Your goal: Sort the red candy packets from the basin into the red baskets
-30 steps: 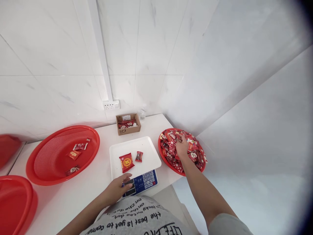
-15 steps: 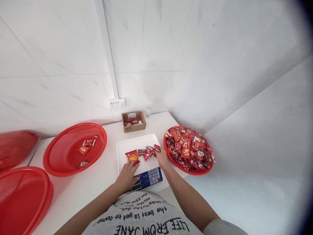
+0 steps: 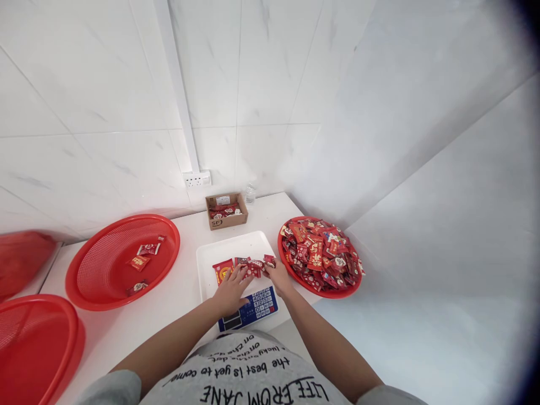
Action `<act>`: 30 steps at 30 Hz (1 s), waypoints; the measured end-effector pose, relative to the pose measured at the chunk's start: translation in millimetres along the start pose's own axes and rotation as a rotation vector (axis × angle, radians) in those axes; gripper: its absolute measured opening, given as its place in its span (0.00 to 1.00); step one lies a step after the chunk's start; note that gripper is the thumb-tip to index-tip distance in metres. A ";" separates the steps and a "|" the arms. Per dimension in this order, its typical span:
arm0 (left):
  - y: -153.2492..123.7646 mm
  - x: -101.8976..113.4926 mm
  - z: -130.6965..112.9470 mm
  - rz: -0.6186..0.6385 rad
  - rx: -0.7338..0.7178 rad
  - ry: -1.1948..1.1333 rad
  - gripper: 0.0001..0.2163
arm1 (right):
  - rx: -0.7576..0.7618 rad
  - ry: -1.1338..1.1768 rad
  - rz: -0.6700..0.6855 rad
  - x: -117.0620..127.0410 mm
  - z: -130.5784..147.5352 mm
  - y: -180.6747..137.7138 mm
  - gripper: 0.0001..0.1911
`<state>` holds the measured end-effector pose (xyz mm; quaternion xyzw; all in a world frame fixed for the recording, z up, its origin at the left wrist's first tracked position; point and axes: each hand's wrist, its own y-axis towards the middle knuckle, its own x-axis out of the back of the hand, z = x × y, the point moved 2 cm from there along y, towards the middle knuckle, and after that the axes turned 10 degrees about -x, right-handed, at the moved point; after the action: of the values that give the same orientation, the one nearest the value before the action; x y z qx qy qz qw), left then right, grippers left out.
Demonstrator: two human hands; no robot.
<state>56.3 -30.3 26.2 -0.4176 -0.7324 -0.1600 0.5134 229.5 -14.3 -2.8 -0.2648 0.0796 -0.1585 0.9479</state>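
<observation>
A white weighing scale (image 3: 228, 246) with a blue keypad panel (image 3: 262, 304) sits in front of me. Lying in a row on its tray are a red packet with a yellow emblem (image 3: 220, 270) and several smaller red candy packets (image 3: 255, 265). My left hand (image 3: 230, 292) rests over the row with its fingers stretched out, covering part of the emblem packet and reaching the smaller ones. At the row's right end my right hand (image 3: 278, 278) pinches a small red candy packet (image 3: 269, 260); its fingertips are partly hidden.
To the right, a red basket (image 3: 280, 250) is heaped with red packets. A red basket (image 3: 95, 253) at left holds a few packets; another red basket (image 3: 63, 360) is nearer me. Behind the scale stand a cardboard box (image 3: 228, 223) of packets and a clear cup (image 3: 250, 193).
My left hand has slid right, from the emblem packet toward the smaller packets. My right hand stays at the row's right end with the small packet. The view has shifted slightly.
</observation>
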 end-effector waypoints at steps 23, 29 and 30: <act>19.8 1.7 -17.0 -0.376 0.274 -1.143 0.19 | -0.074 0.377 -0.062 19.5 -12.3 -70.3 0.18; 1.4 -5.0 -52.1 -0.122 0.366 -1.935 0.12 | 0.261 -0.163 -0.114 12.9 -6.9 -99.1 0.10; -0.7 -6.2 -52.7 -0.129 0.418 -1.949 0.11 | 0.279 -0.241 -0.080 12.1 -6.1 -102.8 0.09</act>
<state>89.1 -68.5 43.2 -0.2271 -0.8686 0.3569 -0.2580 212.9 -104.6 45.4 -0.1509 -0.0680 -0.1724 0.9710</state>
